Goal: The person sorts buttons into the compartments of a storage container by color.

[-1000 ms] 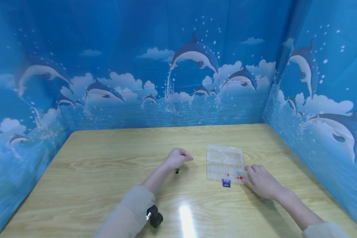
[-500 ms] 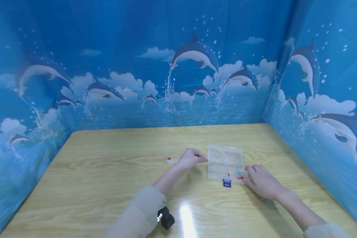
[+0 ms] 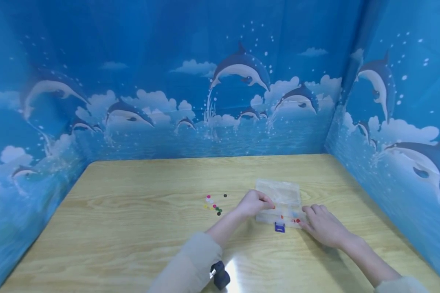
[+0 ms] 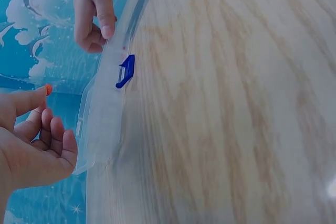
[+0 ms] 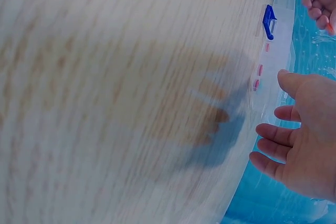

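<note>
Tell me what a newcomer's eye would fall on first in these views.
Probably the bright blue dolphin backdrop, rising behind the table and along its sides. Next, likely the small orange-red piece pinched by the left hand, which in the head view overlaps the left part of the clear open box. Then the dark blue latch on the box's near edge and the coloured pieces scattered left of it.

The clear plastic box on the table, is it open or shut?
The box is open: its lid lies back on the far side, and the blue latch in front is unfastened.
</note>
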`<move>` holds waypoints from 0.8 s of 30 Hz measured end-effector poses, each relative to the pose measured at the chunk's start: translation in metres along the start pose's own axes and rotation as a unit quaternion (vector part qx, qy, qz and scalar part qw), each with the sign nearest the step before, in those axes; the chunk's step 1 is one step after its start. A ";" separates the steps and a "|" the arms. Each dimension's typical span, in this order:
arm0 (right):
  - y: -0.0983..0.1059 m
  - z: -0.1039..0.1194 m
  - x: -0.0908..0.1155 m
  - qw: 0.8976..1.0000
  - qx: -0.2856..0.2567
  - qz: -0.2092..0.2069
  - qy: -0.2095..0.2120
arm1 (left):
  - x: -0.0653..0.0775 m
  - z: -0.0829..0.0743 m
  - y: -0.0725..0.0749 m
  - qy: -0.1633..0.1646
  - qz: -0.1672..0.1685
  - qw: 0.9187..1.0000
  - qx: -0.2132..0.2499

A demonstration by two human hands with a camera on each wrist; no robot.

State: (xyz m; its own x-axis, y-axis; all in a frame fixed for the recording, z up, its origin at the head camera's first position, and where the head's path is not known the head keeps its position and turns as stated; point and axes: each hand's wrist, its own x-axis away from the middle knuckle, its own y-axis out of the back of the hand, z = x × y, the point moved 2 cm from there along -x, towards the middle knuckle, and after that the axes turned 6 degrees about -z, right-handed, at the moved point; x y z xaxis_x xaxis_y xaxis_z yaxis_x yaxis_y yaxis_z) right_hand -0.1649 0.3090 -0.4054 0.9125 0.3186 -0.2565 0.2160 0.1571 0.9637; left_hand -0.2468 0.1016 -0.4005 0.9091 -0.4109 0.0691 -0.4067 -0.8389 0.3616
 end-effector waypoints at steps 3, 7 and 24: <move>-0.001 0.000 0.000 1.000 0.000 0.000 0.000 | 0.001 -0.002 -0.007 -0.003 -0.003 1.000 -0.005; -0.001 0.000 0.000 1.000 0.001 0.000 -0.001 | 0.001 -0.004 -0.013 -0.004 -0.003 1.000 -0.009; -0.002 -0.002 0.001 1.000 0.013 -0.004 0.006 | -0.007 -0.005 -0.037 0.009 -0.021 1.000 -0.015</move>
State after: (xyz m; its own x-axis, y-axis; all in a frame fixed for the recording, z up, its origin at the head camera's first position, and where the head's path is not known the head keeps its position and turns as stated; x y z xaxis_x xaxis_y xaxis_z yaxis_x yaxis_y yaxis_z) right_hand -0.1655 0.3106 -0.4073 0.9061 0.3294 -0.2656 0.2327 0.1363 0.9629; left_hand -0.2374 0.1375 -0.4096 0.9269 -0.3688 0.0695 -0.3653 -0.8438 0.3932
